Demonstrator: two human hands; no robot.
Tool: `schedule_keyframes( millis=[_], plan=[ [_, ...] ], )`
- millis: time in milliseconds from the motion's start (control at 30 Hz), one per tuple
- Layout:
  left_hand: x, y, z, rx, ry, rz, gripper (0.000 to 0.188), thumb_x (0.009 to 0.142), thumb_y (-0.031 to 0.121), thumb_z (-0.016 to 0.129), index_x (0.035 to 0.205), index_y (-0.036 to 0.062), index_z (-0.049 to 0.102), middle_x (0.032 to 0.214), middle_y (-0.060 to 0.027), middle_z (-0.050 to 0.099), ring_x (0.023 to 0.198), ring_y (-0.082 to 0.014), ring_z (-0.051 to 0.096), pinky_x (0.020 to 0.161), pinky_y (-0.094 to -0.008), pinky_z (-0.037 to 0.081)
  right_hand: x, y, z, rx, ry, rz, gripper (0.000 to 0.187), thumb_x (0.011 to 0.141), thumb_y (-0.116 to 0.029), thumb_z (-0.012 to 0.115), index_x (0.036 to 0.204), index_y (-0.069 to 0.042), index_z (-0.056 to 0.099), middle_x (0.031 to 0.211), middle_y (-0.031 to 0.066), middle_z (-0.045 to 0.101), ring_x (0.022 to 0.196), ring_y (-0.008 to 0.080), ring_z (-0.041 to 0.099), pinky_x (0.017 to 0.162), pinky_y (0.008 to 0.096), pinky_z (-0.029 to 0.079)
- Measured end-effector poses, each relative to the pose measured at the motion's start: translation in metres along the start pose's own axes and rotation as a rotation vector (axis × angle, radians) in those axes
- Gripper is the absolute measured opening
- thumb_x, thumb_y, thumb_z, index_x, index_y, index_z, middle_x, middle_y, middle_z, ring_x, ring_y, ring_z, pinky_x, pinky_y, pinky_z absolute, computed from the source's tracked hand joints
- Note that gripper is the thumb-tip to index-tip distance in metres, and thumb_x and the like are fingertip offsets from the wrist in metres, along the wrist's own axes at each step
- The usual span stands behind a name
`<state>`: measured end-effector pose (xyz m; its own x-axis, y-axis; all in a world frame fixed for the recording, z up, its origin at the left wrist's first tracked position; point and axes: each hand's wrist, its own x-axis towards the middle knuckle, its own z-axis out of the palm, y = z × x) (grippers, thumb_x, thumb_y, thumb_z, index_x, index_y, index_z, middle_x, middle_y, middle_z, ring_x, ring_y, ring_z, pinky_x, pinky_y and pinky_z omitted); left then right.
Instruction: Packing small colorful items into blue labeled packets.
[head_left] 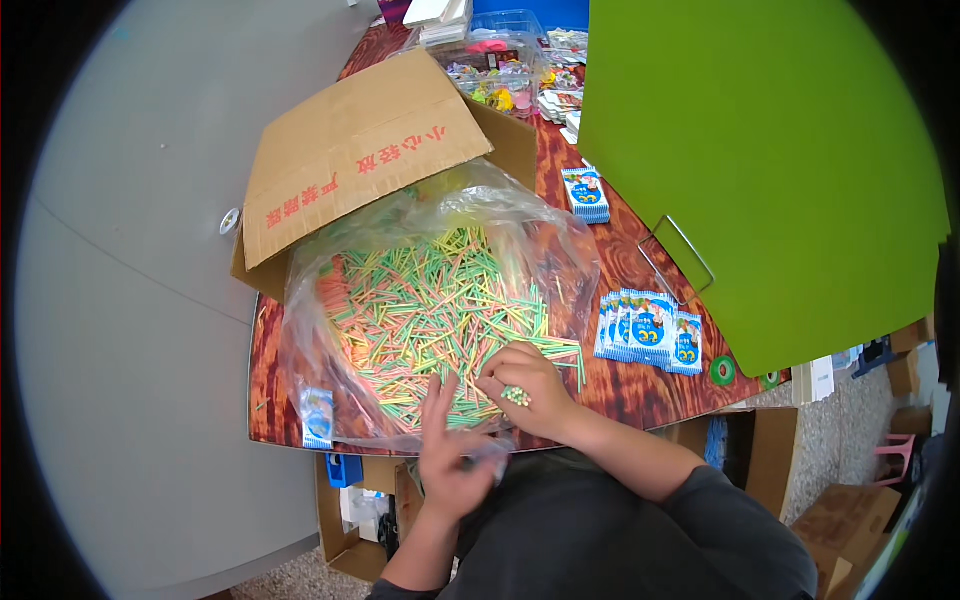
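A big heap of thin sticks [430,310] in pastel green, yellow and pink lies in a clear plastic bag [560,255] spread over the table. My right hand [540,400] is closed round a small bundle of sticks [516,396], whose ends show at the side of the fist. It rests at the heap's near right edge. Just left of it, over the bag's near edge, my left hand [455,470] has its fingers stretched out and apart, with no stick visible in it. A blue-and-white packet [317,418] lies at the table's near left edge.
The bag comes out of a cardboard box [365,150] tipped on its side. Fanned blue-and-white packets [640,325] and a packet stack [586,195] lie to the right, by a green board [760,180] with a wire handle. Clear tubs [495,75] stand at the back.
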<state>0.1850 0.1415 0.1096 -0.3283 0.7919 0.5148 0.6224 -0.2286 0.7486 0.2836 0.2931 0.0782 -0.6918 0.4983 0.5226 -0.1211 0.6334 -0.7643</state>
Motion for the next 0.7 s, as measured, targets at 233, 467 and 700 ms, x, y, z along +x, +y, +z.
schedule_keyframes(
  millis=[233,467,700],
  plan=[
    [-0.030,-0.036,0.028,-1.606,0.264,-0.946,0.032,0.095,0.028,0.060,0.117,0.0061,0.054,0.103,-0.0045,0.058,0.103,-0.0176,0.057,0.090,-0.0358,0.046,0.009,-0.024,0.000,0.082,0.036,-0.079,0.010,0.084,-0.008,0.070,0.077,-0.003,0.065,0.086,0.0075,0.065,0.082,0.0261,0.060,0.079,0.0371,0.044],
    [-0.017,-0.023,0.022,-1.535,0.102,-0.786,0.032,0.096,0.022,0.058,0.122,0.0050,0.051,0.110,-0.0056,0.058,0.108,-0.0177,0.055,0.094,-0.0350,0.043,0.005,-0.016,-0.001,0.054,0.094,-0.096,0.010,0.081,-0.010,0.072,0.078,-0.004,0.065,0.083,0.0061,0.064,0.080,0.0260,0.059,0.077,0.0378,0.043],
    [-0.018,0.006,0.014,-0.665,0.219,-0.698,0.025,0.091,0.022,0.060,0.110,0.0072,0.058,0.121,-0.0098,0.060,0.120,-0.0270,0.051,0.110,-0.0489,0.030,0.002,-0.009,-0.001,-0.002,0.108,-0.065,0.009,0.081,-0.011,0.072,0.080,-0.004,0.067,0.083,0.0060,0.064,0.081,0.0257,0.059,0.077,0.0373,0.043]
  ],
)
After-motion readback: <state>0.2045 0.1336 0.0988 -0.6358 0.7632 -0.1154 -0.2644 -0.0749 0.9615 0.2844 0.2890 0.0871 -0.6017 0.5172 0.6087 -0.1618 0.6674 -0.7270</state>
